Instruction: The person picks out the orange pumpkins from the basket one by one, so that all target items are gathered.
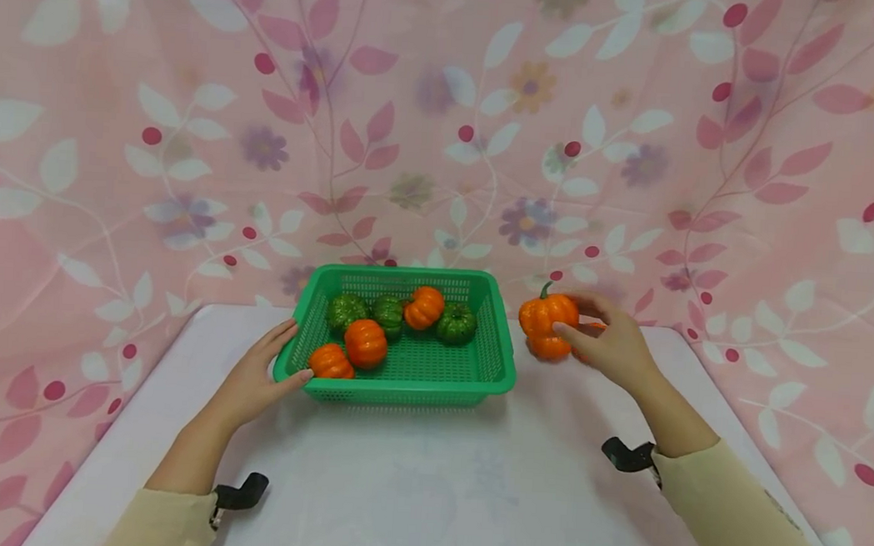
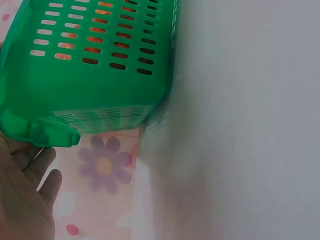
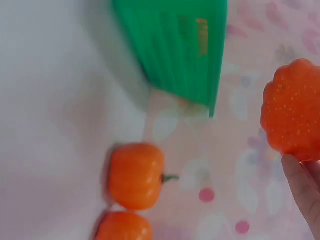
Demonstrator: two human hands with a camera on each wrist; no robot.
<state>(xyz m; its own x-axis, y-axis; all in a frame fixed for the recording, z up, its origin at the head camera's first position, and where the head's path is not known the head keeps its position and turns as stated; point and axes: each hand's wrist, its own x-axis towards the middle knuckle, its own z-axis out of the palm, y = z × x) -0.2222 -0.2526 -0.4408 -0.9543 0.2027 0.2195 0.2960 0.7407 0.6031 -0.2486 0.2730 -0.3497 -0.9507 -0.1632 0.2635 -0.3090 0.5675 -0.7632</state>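
Our right hand [image 1: 605,343] grips an orange pumpkin [image 1: 548,322] above the table [image 1: 424,489], with the green basket [image 1: 502,369] at its nine o'clock. Our left hand [image 1: 258,375] rests relaxed against the basket's near-left corner. Only the right wrist view shows two more pumpkins [image 3: 136,175] lying below.

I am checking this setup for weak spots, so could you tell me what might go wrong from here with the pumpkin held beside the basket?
1. The right hand grips the orange pumpkin with fingertips only; it might slip and roll across the table.
2. Two more pumpkins lie on the table below it; a drop could knock them towards the edge.
3. The left hand steadies only one corner of the green basket, so a bump from the right may slide it.
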